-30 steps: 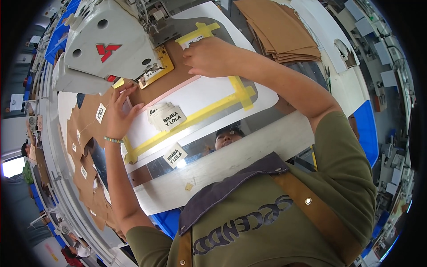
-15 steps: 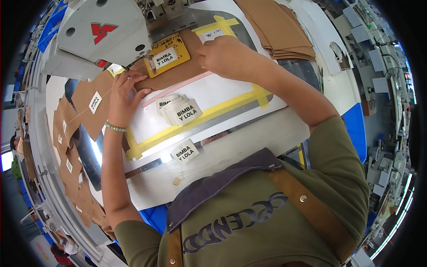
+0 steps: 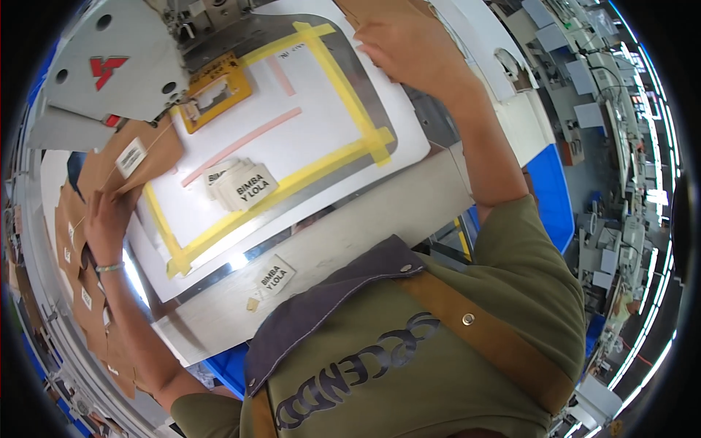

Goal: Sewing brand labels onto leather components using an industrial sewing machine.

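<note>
My left hand [image 3: 108, 219] is closed on the near corner of a flat brown piece [image 3: 162, 146], at the left of the sewing machine's work plate. This piece has a white label [image 3: 131, 158] and a stitched line, and stretches under the white machine head [image 3: 117, 66]. My right hand [image 3: 412, 58] is at the far right, by a stack of brown pieces [image 3: 387, 6]. Its fingers are loosely bent, with nothing visible in them. Between the hands lie a yellow template [image 3: 235, 86] with a cut-out window and a small pile of white printed labels [image 3: 248, 186].
Yellow tape [image 3: 307, 169] frames a white sheet with pink strips on the plate. One loose label [image 3: 274, 276] lies at the table's near edge. Labelled brown pieces [image 3: 91, 299] hang down at the left. A blue bin [image 3: 551, 193] stands beyond the right edge.
The brown piece has slid left from under the yellow template, along with my left hand. My right hand has left that piece and moved right to the stack. The view has shifted too.
</note>
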A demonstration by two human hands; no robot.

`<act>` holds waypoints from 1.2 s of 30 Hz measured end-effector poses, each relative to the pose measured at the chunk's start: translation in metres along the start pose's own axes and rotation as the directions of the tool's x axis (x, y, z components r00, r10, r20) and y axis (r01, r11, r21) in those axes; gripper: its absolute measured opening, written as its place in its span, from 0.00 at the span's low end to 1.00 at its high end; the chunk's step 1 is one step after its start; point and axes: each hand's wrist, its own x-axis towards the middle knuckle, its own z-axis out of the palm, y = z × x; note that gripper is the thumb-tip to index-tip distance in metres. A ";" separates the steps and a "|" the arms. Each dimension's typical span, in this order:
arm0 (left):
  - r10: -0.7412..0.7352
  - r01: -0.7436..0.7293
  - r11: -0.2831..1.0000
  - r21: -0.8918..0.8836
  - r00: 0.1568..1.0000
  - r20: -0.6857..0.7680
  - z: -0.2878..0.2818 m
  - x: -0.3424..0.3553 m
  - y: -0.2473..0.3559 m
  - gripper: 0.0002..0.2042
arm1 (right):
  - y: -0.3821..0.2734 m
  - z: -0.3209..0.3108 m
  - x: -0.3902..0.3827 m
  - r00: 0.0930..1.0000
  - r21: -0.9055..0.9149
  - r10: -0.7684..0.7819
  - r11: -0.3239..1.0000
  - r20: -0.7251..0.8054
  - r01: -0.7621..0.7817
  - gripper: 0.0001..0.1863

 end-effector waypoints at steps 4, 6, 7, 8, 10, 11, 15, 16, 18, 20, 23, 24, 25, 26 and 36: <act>-0.158 0.158 0.987 0.004 0.987 0.043 -0.008 -0.051 -0.059 0.09 | 0.021 -0.009 -0.015 0.999 0.016 0.044 0.999 0.002 -0.044 0.10; -0.130 0.130 0.991 0.020 0.991 -0.028 -0.023 -0.028 -0.013 0.10 | 0.031 -0.001 -0.034 0.995 -0.043 0.089 0.995 0.051 -0.087 0.12; -0.111 0.115 0.993 0.022 0.985 -0.131 -0.045 -0.014 0.019 0.10 | 0.034 0.007 -0.038 0.994 -0.038 0.086 0.996 0.059 -0.084 0.12; -0.093 0.102 0.994 0.026 0.968 -0.234 -0.061 -0.008 0.049 0.10 | 0.038 0.014 -0.039 0.989 -0.059 0.122 0.991 0.078 -0.118 0.13; -0.164 0.140 0.971 -0.194 0.980 -0.114 -0.081 -0.024 0.092 0.12 | 0.041 0.023 -0.041 0.983 -0.075 0.149 0.987 0.109 -0.142 0.14; -0.202 0.188 0.897 -0.399 0.979 0.007 -0.089 -0.031 0.116 0.13 | 0.042 0.025 -0.042 0.979 -0.091 0.166 0.984 0.119 -0.156 0.14; 0.258 -0.154 0.760 -0.632 0.963 0.075 -0.129 -0.052 0.222 0.20 | 0.033 0.028 -0.039 0.988 -0.082 0.154 0.985 0.021 -0.152 0.16; 0.284 -0.192 0.775 -0.602 0.957 0.060 -0.128 -0.060 0.242 0.20 | 0.030 0.033 -0.035 0.991 -0.048 0.131 0.990 0.025 -0.130 0.16; 0.310 -0.226 0.793 -0.565 0.949 0.056 -0.115 -0.081 0.257 0.21 | 0.030 0.038 -0.031 0.958 -0.190 0.271 0.949 0.091 -0.251 0.15; 0.266 -0.193 0.755 -0.627 0.964 0.024 -0.104 -0.099 0.261 0.20 | 0.033 0.044 -0.029 0.953 -0.147 0.291 0.950 0.085 -0.276 0.15; 0.325 -0.239 0.699 -0.674 0.946 0.003 -0.108 -0.093 0.256 0.18 | 0.060 0.050 -0.033 0.933 0.000 0.358 0.934 0.030 -0.358 0.15; 0.323 -0.241 0.699 -0.674 0.947 -0.004 -0.111 -0.086 0.255 0.18 | 0.067 0.052 -0.032 0.918 0.135 0.396 0.910 -0.010 -0.391 0.15; 0.272 -0.241 0.696 -0.677 0.960 -0.063 -0.116 -0.078 0.253 0.18 | 0.069 0.050 -0.030 0.919 0.130 0.393 0.912 -0.016 -0.388 0.15; 0.220 -0.243 0.692 -0.680 0.968 -0.122 -0.121 -0.068 0.250 0.17 | 0.071 0.048 -0.028 0.909 0.159 0.410 0.905 -0.078 -0.395 0.15; 0.067 -0.064 0.779 -0.623 0.998 -0.018 -0.076 0.028 0.218 0.28 | 0.052 0.049 -0.012 0.972 0.260 0.233 0.939 0.007 -0.227 0.13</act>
